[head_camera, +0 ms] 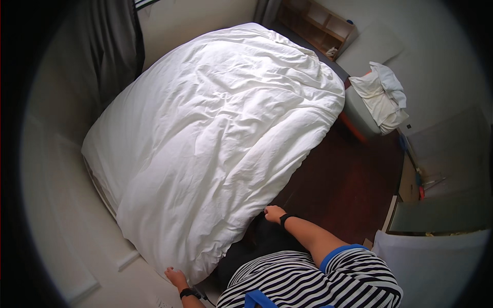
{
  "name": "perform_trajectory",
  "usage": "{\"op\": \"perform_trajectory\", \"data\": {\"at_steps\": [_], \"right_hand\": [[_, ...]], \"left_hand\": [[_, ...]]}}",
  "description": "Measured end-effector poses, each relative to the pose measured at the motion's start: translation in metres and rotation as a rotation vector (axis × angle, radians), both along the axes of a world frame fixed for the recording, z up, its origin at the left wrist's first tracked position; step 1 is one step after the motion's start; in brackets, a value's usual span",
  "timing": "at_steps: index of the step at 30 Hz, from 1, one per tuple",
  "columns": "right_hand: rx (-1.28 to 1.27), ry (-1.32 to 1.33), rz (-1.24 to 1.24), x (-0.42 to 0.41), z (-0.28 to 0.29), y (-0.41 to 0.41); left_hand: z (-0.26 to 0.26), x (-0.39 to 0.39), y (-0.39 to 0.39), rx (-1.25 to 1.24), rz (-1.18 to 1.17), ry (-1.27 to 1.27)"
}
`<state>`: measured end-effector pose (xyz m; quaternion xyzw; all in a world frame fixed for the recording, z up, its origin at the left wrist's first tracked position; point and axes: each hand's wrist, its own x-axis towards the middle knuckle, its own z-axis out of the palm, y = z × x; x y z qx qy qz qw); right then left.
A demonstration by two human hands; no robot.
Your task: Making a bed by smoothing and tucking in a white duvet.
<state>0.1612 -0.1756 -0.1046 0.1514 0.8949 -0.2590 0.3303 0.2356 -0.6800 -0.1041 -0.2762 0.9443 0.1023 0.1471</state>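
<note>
A rumpled white duvet [227,115] covers the bed in front of me and hangs over its near side. At the duvet's lower left corner is my left hand [176,276], its fingers closed on the fabric edge. My right hand [274,213] is closed on the duvet's side edge, farther up and to the right. Both wrists wear dark bands. The fingertips of each hand are partly hidden by the cloth.
Dark red floor [339,173] lies right of the bed. White pillows or folded linens [381,96] rest on a grey and orange seat [360,111]. A wooden shelf unit [323,23] stands beyond the bed. The wall [77,231] and grey curtain [115,50] border its left side.
</note>
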Motion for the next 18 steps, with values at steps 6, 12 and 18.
{"op": "perform_trajectory", "data": {"at_steps": [6,12,18], "right_hand": [[-0.074,-0.01,-0.384,0.05,0.018,0.104],[-0.404,-0.024,-0.757,0.107,0.021,0.182],[-0.373,0.008,-1.144,0.196,0.012,0.3]], "left_hand": [[-0.048,-0.075,0.079,0.376,-0.276,-0.084],[-0.041,-0.162,0.237,0.473,-0.505,-0.13],[-0.038,-0.216,0.439,0.472,-0.819,-0.305]]}}
